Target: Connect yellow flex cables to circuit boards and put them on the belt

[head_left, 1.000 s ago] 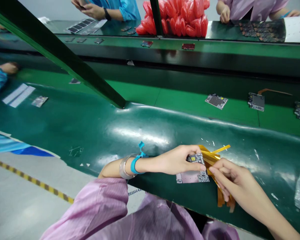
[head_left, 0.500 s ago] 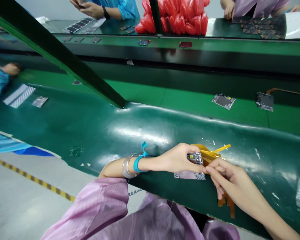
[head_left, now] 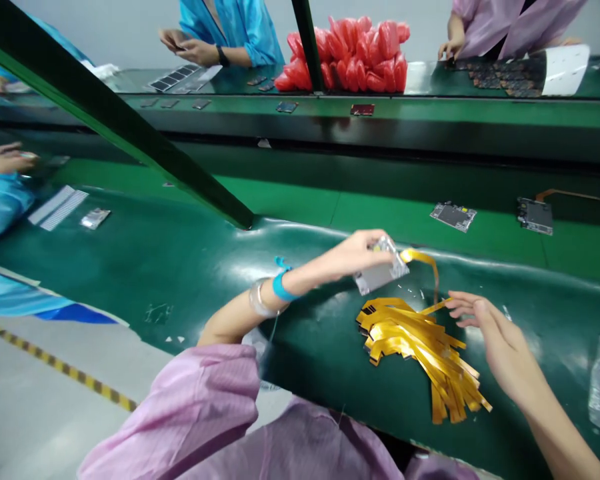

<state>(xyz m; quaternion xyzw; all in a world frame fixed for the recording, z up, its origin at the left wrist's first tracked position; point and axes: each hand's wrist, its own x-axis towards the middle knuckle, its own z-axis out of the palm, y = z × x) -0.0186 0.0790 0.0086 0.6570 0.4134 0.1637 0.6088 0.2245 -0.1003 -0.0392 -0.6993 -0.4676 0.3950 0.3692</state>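
No brand or writing I can make out on the circuit board (head_left: 377,275), which the left hand (head_left: 353,257) has pinched between thumb and fingers above the mat (head_left: 325,360), arm reaching forward. Right hand's (head_left: 495,330) fingers are loosely spread, palm inward, right by the pile of yellow flex cables (head_left: 420,347).

We record desk (head_left: 145,243) dark green. Flex cables (head_left: 420,340) toward its near edge: golden yellow. Held board (head_left: 376,276): silver-grey, yellow patch. Wristband (head_left: 281,287): bright blue. Sleeve (head_left: 195,393): pink. Sheet (head_left: 59,208) toward left edge: white, grey-striped. Floor tape (head_left: 55,363): yellow, dark-striped.
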